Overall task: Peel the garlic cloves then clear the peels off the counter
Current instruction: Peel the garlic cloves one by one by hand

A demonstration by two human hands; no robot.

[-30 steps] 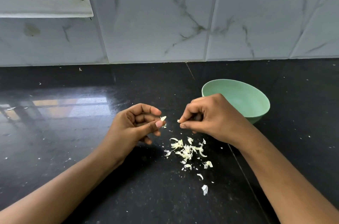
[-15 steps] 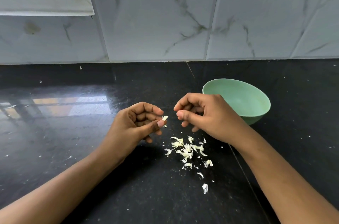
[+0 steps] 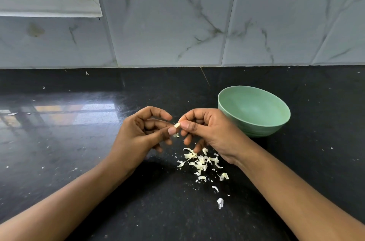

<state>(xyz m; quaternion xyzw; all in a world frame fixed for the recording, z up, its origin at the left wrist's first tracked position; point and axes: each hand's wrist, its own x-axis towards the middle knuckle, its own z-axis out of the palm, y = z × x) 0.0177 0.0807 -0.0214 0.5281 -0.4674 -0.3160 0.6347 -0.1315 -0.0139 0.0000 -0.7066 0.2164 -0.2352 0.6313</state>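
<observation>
Two pinches on garlic clove (image 3: 177,125): left hand (image 3: 142,136) fingers, right hand (image 3: 211,132) fingers; peels (image 3: 199,162) beneath.

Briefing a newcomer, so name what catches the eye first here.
The two hands meet mid-frame: the left hand and right hand pinch a small garlic clove between their fingertips above the black counter. Just below lies a scatter of pale peels, and a green bowl stands behind the right hand.
</observation>
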